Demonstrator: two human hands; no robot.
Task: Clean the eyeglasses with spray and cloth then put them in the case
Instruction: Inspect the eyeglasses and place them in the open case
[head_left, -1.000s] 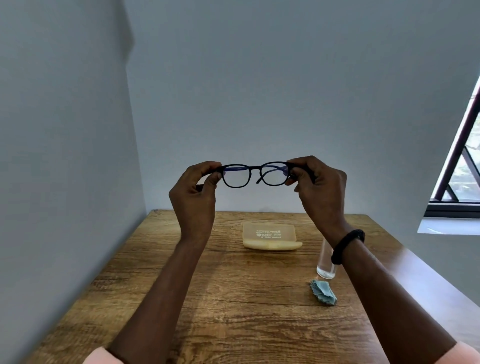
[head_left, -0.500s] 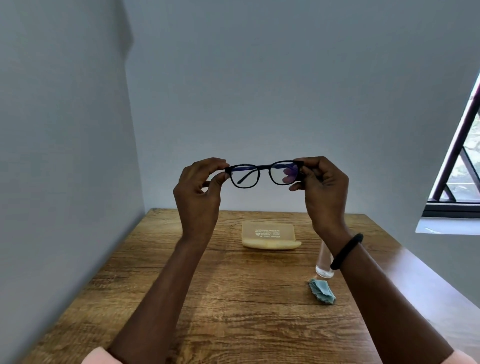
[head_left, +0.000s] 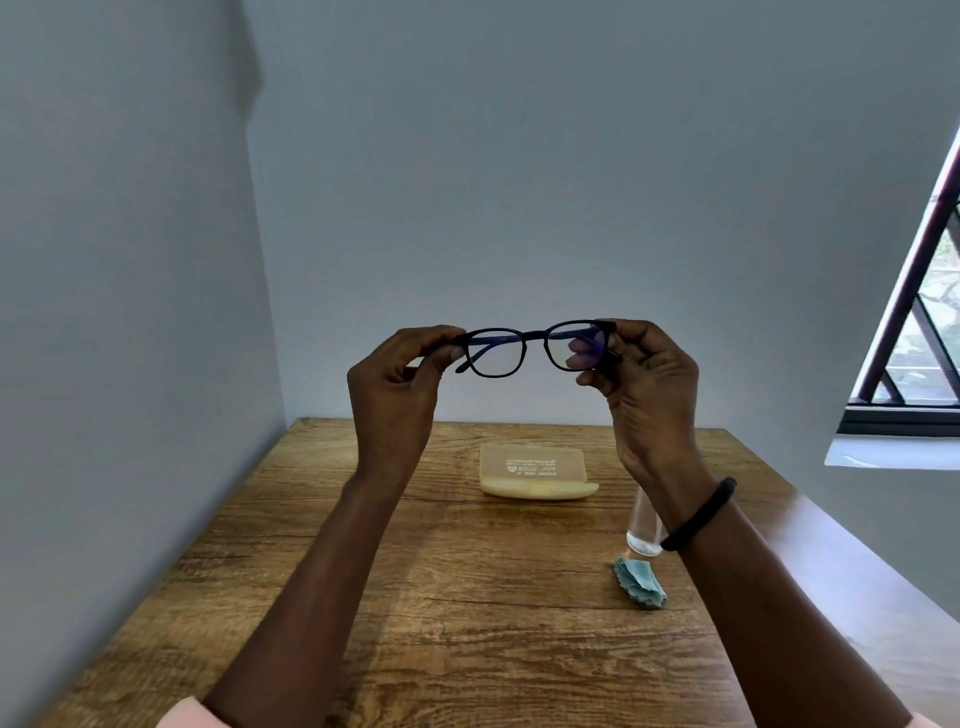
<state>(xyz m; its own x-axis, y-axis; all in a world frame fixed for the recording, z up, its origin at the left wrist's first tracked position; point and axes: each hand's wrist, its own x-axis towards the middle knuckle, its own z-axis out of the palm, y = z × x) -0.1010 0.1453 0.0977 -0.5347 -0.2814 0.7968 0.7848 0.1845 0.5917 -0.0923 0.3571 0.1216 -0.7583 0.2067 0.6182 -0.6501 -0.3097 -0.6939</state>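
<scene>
While both hands (head_left: 395, 384) (head_left: 649, 395) pinch the eyeglasses (head_left: 535, 338), a wooden table (head_left: 467, 597) meets grey walls (head_left: 519, 156).

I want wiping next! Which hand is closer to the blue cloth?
Right. The right hand is up above the cloth, pinching one end of the eyeglasses; the left hand pinches the other end, farther left.

Spray bottle (head_left: 643, 526) top hidden; case (head_left: 535, 467) print illegible

eyeglasses (head_left: 535, 339) shifted slightly right, temple (head_left: 488, 353) folded inward
</scene>
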